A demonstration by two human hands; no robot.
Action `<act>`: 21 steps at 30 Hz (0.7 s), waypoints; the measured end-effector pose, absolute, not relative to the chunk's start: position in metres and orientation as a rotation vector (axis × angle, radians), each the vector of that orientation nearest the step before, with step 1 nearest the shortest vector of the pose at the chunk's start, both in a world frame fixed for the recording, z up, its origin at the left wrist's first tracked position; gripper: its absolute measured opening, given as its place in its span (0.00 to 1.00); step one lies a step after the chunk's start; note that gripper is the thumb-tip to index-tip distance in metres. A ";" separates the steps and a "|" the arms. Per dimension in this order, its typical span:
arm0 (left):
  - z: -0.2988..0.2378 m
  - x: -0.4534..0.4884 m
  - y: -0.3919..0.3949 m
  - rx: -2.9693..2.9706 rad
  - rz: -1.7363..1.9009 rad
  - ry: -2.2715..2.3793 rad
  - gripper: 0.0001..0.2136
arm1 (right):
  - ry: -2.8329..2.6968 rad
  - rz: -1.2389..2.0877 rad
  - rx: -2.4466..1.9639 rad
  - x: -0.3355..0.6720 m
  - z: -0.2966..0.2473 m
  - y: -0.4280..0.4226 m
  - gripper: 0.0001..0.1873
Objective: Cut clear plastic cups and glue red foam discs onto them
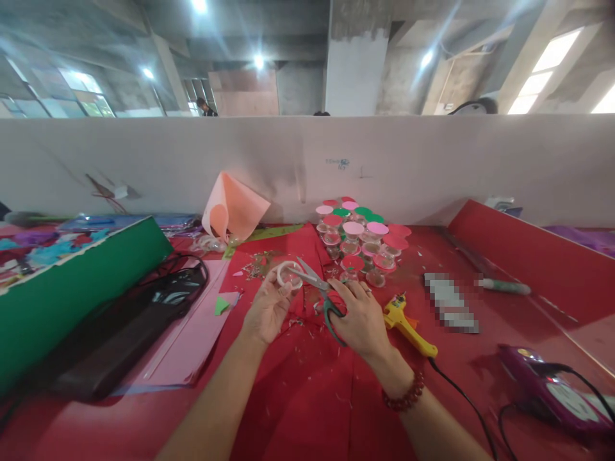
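My left hand (267, 312) is closed on a small clear cup with a white paper rim (289, 275), held just above the red table cover (307, 397). My right hand (361, 318) grips green-handled scissors (314, 285), whose open blades point left and reach the cup's rim. Paper scraps lie on the cover under both hands. Just beyond them stands a cluster of several small clear cups topped with pink, red and green paper discs (358, 237).
A yellow glue gun (406, 323) lies right of my right hand, its cord running toward me. A purple device (552, 390) sits at the near right. A pink sheet (192, 339), a black bag (125, 326) and a green roll (72, 294) lie left. A white partition wall (307, 160) stands behind.
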State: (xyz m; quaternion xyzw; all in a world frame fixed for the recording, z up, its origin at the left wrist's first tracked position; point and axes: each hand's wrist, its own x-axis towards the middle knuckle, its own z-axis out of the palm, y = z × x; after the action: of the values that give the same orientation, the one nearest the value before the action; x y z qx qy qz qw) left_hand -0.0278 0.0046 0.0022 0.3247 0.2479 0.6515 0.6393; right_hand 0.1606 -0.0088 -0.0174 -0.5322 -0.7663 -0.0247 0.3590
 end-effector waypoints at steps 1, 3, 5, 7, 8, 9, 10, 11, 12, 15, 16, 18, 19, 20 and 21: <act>0.003 -0.029 0.005 0.741 1.500 0.584 0.17 | -1.983 -0.076 -1.376 0.161 -0.018 -0.009 0.23; 0.004 -0.032 0.005 0.751 1.515 0.613 0.17 | -1.994 -0.086 -1.381 0.162 -0.018 -0.009 0.23; 0.004 -0.033 0.005 0.773 1.518 0.628 0.16 | -2.014 -0.072 -1.384 0.163 -0.018 -0.008 0.24; 0.005 -0.033 0.005 0.785 1.517 0.631 0.16 | -2.042 -0.048 -1.390 0.164 -0.017 -0.009 0.26; 0.005 -0.033 0.005 0.781 1.515 0.631 0.16 | -2.057 -0.032 -1.402 0.165 -0.016 -0.010 0.26; 0.005 -0.032 0.006 0.774 1.513 0.632 0.16 | -2.073 -0.016 -1.418 0.165 -0.016 -0.010 0.27; 0.005 -0.032 0.006 0.764 1.510 0.633 0.16 | -2.086 -0.001 -1.436 0.165 -0.014 -0.011 0.28; 0.004 -0.032 0.006 0.751 1.508 0.636 0.16 | -2.096 0.013 -1.454 0.165 -0.013 -0.012 0.28; 0.004 -0.032 0.007 0.739 1.510 0.638 0.15 | -2.106 0.026 -1.469 0.164 -0.013 -0.013 0.28; 0.003 -0.032 0.008 0.693 1.522 0.641 0.14 | -2.125 0.069 -1.492 0.163 -0.011 -0.015 0.28; 0.003 -0.033 0.008 0.673 1.525 0.642 0.14 | -2.126 0.088 -1.496 0.163 -0.011 -0.015 0.28; 0.004 -0.033 0.008 0.635 1.524 0.645 0.15 | -2.120 0.134 -1.495 0.162 -0.011 -0.015 0.28; 0.004 -0.034 0.008 0.620 1.522 0.647 0.15 | -2.115 0.159 -1.491 0.162 -0.011 -0.015 0.28; 0.005 -0.034 0.008 0.610 1.521 0.648 0.15 | -2.109 0.185 -1.486 0.162 -0.011 -0.015 0.27; 0.006 -0.034 0.007 0.602 1.521 0.649 0.15 | -2.099 0.214 -1.479 0.162 -0.012 -0.014 0.27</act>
State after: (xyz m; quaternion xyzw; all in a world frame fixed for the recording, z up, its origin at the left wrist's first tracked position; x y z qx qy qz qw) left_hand -0.0337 0.0074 0.0059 0.2638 0.2842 0.6661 0.6372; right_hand 0.1624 -0.0143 -0.0118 -0.5513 -0.7822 0.0799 0.2789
